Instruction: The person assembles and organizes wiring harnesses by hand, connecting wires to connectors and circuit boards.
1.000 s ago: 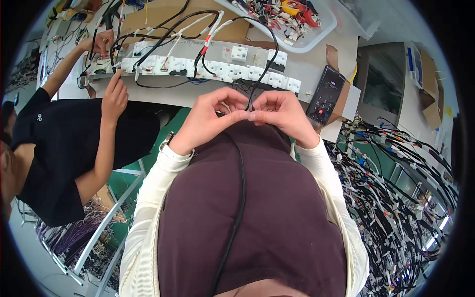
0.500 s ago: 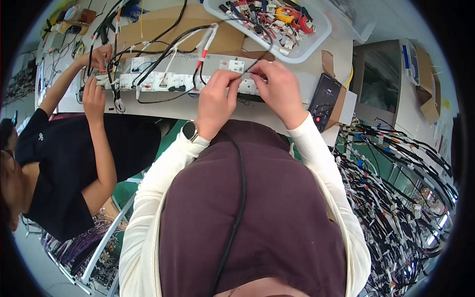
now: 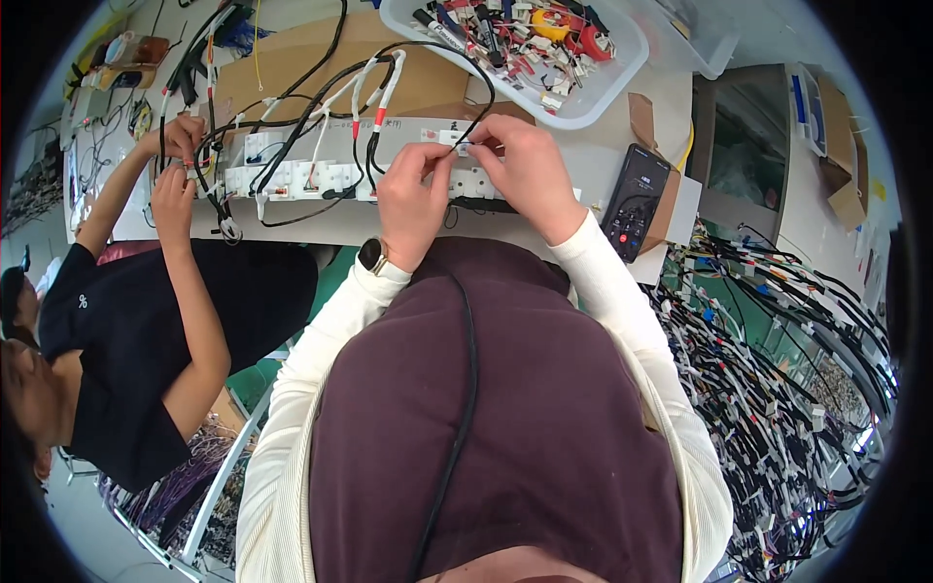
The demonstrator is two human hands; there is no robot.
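Above the near edge of the bench, my left hand and my right hand meet, fingertips almost touching. Both pinch a thin black cable, which arches up from my fingers and over to the left into a wiring harness. What sits right between the fingertips is too small to make out. Just behind and under my hands runs a row of white connector blocks on a long board. White branches with red bands rise from the harness beside my left hand.
A clear plastic bin of connectors, markers and tape stands at the back. Right of my hands lies a phone. At left, a co-worker's hands work on the harness's other end. Many black cables hang at lower right.
Both my hands have shifted slightly left, still pinching the cable, and its arch has moved left with them. The harness branches and connector row also appear a little further left.
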